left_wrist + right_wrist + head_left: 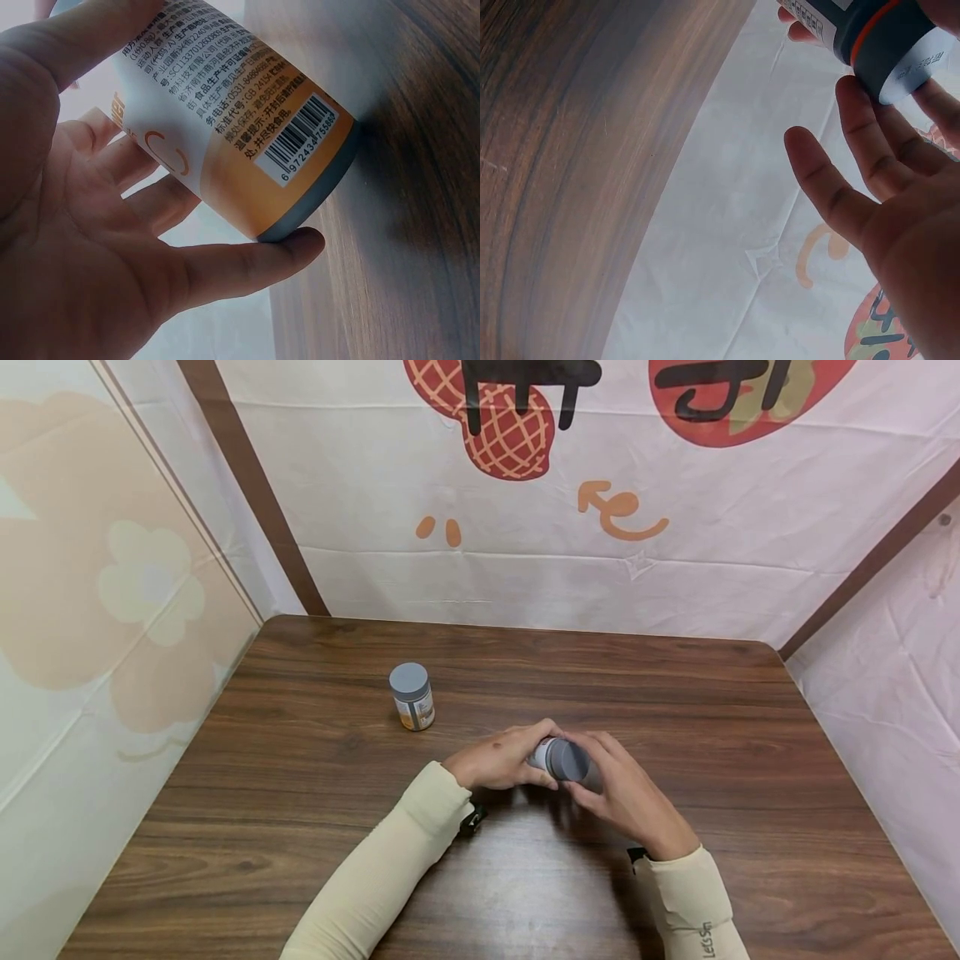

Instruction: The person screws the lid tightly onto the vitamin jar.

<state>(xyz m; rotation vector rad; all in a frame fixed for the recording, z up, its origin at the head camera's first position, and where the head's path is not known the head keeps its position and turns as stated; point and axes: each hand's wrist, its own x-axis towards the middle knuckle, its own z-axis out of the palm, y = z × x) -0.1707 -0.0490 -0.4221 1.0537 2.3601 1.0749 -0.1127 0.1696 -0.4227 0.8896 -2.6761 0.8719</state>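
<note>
Near the middle of the table, my left hand (pixel 501 758) holds a small white-and-orange supplement bottle (pixel 232 112), tilted with its dark base raised off the tabletop in the left wrist view. The thumb lies across its side and the little finger touches the base edge. Thumb and fingers of my right hand (pixel 628 793) pinch the grey lid (pixel 907 56). An orange ring shows just below the lid in the right wrist view. To the left and farther back, a second bottle (pixel 412 697) with a grey lid stands upright, apart from both hands.
The brown wood-grain table (pixel 315 793) ends at a white printed cloth (pixel 510 585) behind it. More cloth hangs along the left and right sides. Dark wrist devices (pixel 472 818) sit at both cuffs.
</note>
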